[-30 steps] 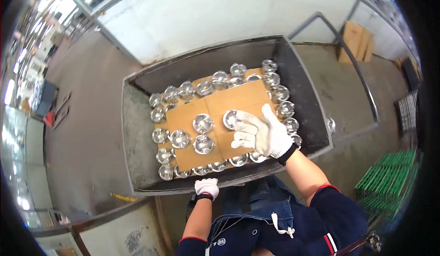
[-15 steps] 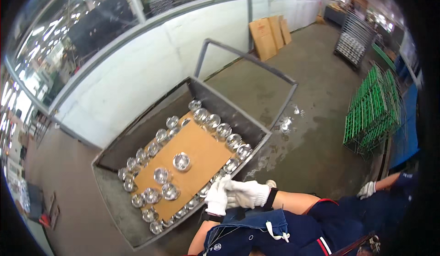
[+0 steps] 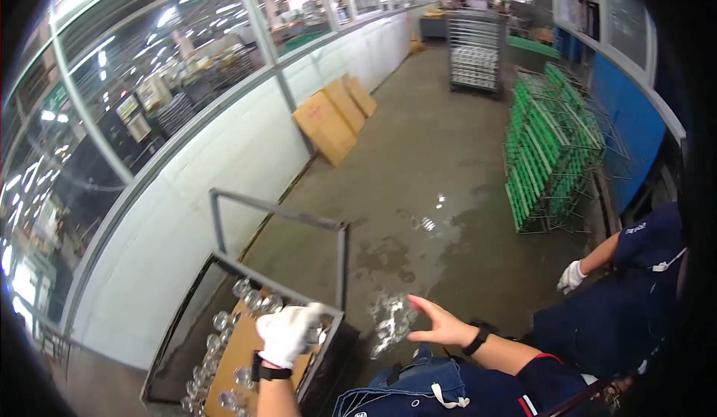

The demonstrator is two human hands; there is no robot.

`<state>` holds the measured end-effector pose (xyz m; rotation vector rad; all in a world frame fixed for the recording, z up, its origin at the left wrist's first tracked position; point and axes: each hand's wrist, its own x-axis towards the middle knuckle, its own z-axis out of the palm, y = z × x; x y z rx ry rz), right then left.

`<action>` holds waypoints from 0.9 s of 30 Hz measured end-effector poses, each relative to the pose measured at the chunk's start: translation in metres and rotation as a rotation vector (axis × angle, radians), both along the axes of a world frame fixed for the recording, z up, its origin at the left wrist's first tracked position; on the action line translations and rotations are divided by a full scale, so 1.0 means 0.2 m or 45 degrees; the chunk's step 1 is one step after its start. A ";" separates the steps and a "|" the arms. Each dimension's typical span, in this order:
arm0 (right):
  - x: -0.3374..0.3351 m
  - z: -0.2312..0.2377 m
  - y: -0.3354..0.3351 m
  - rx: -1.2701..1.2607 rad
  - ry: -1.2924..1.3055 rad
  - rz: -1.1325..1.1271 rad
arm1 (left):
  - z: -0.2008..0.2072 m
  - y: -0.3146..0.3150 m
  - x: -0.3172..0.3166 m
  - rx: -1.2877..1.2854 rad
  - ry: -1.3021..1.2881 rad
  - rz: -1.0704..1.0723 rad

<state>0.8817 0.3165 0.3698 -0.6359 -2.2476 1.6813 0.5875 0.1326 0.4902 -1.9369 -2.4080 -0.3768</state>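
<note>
My left hand (image 3: 280, 339), in a white work glove, is closed above the right part of a metal cart (image 3: 331, 357). Bulky white cloth at its fingers looks like a second glove (image 3: 308, 315), though the two blend together. My right hand (image 3: 442, 323) is bare, held over the wet floor with thumb and fingers apart and nothing in it. Inside the cart lies a brown cardboard sheet (image 3: 233, 357) with shiny, round, piston-like metal parts (image 3: 254, 300) on and around it. My left hand and forearm hide some of these.
A co-worker's gloved hand (image 3: 572, 276) hangs at the right. Green wire racks (image 3: 549, 148) stand beyond it, with a loaded metal rack trolley (image 3: 475, 52) farther off. Cardboard sheets (image 3: 327, 127) lean on the white wall (image 3: 216, 163). The cart's frame handle (image 3: 343, 267) rises beside the wet floor (image 3: 392, 320).
My hands were together, both gloved; now they are apart and the right is bare. The view has swung right, so the cart sits lower and farther left.
</note>
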 end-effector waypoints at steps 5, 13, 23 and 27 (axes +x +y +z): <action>-0.04 0.06 0.36 0.477 0.361 0.083 | -0.08 0.82 0.59 -0.263 -1.803 0.214; 0.25 -0.28 0.86 -0.186 -0.068 -0.833 | -0.48 1.46 0.69 0.009 -2.559 0.085; 0.05 -0.26 1.80 0.383 -0.188 -1.209 | -0.44 2.44 0.79 -0.612 -3.296 -0.519; 0.30 -0.05 2.30 0.545 -0.317 -1.494 | -0.52 2.78 0.62 -0.834 -3.080 -0.427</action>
